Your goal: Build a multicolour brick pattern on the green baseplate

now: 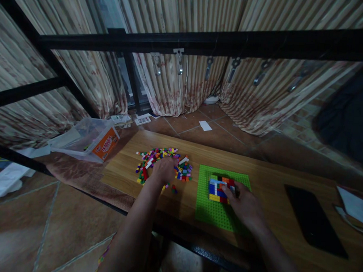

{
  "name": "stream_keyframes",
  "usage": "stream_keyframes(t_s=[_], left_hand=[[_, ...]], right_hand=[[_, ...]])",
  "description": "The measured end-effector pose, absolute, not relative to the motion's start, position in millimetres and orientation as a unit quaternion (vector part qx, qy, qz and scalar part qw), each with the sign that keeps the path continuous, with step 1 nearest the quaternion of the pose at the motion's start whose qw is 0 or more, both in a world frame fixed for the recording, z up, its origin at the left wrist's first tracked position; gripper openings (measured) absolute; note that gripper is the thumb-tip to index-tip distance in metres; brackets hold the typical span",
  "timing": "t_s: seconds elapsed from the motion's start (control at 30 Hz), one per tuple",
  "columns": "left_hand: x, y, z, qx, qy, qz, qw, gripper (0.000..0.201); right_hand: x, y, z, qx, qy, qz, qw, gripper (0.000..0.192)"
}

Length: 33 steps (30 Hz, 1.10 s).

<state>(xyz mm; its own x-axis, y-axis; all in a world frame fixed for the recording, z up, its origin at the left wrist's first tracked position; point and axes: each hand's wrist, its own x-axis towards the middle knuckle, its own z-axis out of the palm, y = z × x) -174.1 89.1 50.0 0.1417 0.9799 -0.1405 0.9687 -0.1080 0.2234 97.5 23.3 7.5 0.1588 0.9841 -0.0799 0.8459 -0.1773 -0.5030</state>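
Loose toy bricks (161,153) of many colours lie in a pile on the wooden table. My left hand (165,170) is over the pile with its fingers curled down among the bricks; what they pinch, if anything, is hidden. A green studded baseplate (204,214) lies to the right of the pile. On it sits a multicoloured built block of toy bricks (217,191), several bricks wide, with a light blue piece across its top. My right hand (246,201) grips this block from the right, thumb on top and fingers around its far right side.
A black flat slab (315,220) lies at the table's right, near white paper (354,203) and a cable. A clear plastic box (80,138) with an orange label stands beyond the left end. A black metal rail (202,43) with hanging hooks crosses ahead, before striped curtains.
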Motion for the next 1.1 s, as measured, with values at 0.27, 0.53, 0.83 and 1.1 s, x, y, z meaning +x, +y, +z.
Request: stream_keyframes(t_s=[0.27,0.53,0.83,1.1], left_hand=[[-177,89,53,0.75,0.649,0.03,0.125,0.028],[-155,86,51,0.721,0.566,0.265,0.298,0.009],[-84,62,36,0.513,0.418,0.421,0.62,0.021],[-77,59,34,0.528,0.392,0.399,0.639,0.018]], right_hand=[[102,26,4,-0.736,-0.616,0.213,0.185,0.058],[84,18,24,-0.725,-0.584,0.155,0.33,0.046],[57,18,24,-0.556,-0.515,0.399,0.516,0.032],[58,22,30,-0.533,-0.422,0.461,0.571,0.025]])
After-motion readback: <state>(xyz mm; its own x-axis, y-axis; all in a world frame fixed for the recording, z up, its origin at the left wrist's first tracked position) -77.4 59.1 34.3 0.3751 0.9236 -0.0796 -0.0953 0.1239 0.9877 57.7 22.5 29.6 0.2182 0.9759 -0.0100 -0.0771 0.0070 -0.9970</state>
